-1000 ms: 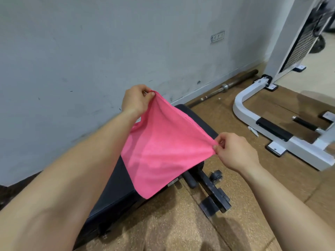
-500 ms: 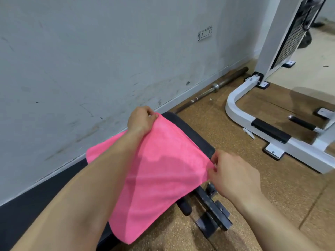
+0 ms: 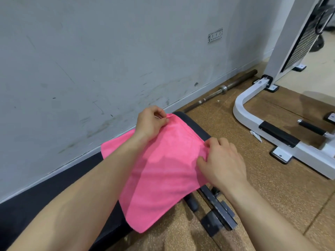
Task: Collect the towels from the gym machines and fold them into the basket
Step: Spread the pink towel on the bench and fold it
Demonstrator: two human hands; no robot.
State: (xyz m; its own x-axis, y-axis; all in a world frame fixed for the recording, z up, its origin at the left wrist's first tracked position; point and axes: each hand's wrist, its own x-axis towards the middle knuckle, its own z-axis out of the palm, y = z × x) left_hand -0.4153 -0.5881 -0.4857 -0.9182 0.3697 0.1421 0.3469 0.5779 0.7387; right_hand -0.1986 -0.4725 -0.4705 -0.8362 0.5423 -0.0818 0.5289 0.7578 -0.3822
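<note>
Grey scuffed wall (image 3: 90, 51) behind, cork floor (image 3: 272, 196) below. Black bench (image 3: 54, 192) runs along the wall. Pink towel (image 3: 159, 169) lies spread across its pad, near edge hanging over the side. I read the left hand (image 3: 150, 124) as pinching the far corner between thumb and fingers. Right hand (image 3: 223, 163) has fingers curled onto the right corner, thumb on the cloth. White machine frame (image 3: 241, 113) stands well apart, to the right.

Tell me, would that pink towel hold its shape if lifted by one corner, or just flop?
Probably flop: the pink towel drapes over the bench, and its lower end sags off the edge. It also looks light, since the left hand holds a corner with only a fingertip pinch.
</note>
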